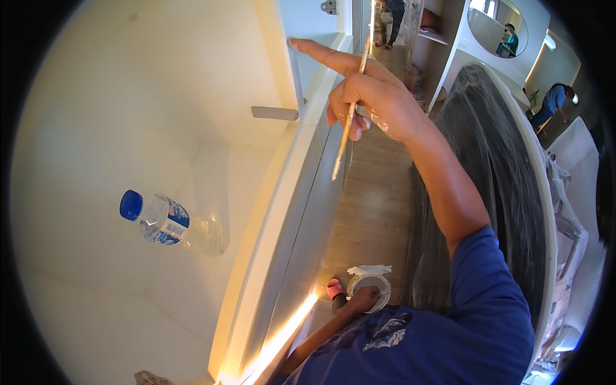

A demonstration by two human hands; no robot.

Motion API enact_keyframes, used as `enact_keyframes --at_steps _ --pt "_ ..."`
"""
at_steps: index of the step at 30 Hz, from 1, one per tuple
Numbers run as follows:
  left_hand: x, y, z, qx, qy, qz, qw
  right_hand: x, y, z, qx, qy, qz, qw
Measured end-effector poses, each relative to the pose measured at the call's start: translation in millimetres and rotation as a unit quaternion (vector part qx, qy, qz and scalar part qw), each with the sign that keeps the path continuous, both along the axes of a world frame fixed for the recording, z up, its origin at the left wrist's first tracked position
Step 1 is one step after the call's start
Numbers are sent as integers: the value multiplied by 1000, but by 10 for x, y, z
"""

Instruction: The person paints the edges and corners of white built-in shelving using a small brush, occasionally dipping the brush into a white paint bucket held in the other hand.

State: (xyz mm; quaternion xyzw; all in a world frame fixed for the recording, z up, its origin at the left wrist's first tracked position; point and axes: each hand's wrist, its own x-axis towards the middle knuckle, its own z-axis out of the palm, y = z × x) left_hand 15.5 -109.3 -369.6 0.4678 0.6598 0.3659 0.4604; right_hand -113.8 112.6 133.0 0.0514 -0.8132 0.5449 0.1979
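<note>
My right hand [378, 96] is raised, with a thin paintbrush [344, 142] held among its curled fingers, bristles downward. Its index finger stretches out and the tip touches the edge of a white cabinet panel [293, 64]. White smears mark the fingers. Low in front of my body, my left hand [364, 299] is closed at the rim of a round white tub [387, 292] with a greyish inside. White material clings to the tub's far edge. Inside the white cabinet to the left stands a clear plastic bottle [165, 221] with a blue cap and label.
A grey metal piece [274, 113] projects beside the panel. Along the right, dark furniture [478, 147] lies under clear plastic wrap. Wooden flooring [369, 192] runs between it and the cabinet. Another person [555, 102] bends at the far right; a further one [391, 19] stands at the back.
</note>
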Motion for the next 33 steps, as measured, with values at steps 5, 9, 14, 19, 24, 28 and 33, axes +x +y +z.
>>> enact_keyframes --at_steps 5,9,14,19,24,28,33 --pt "50 11 -49 -7 5 3 1000 98 -97 117 172 -7 -71 983" --pt "57 3 -38 -3 8 2 1000 74 -87 105 260 34 -103 959" --pt "53 -5 -16 -5 -8 13 1000 72 -157 118 335 21 -152 929" --pt "57 10 48 -19 -14 15 1000 73 -149 61 362 28 -157 919" --pt "54 -2 54 -15 -15 17 1000 67 -149 7 360 23 -145 921" --pt "35 19 29 -13 -8 10 1000 70 -142 -61 356 18 -135 924" --pt "10 18 -8 -19 -13 9 1000 66 -145 -179 353 -2 -124 927"
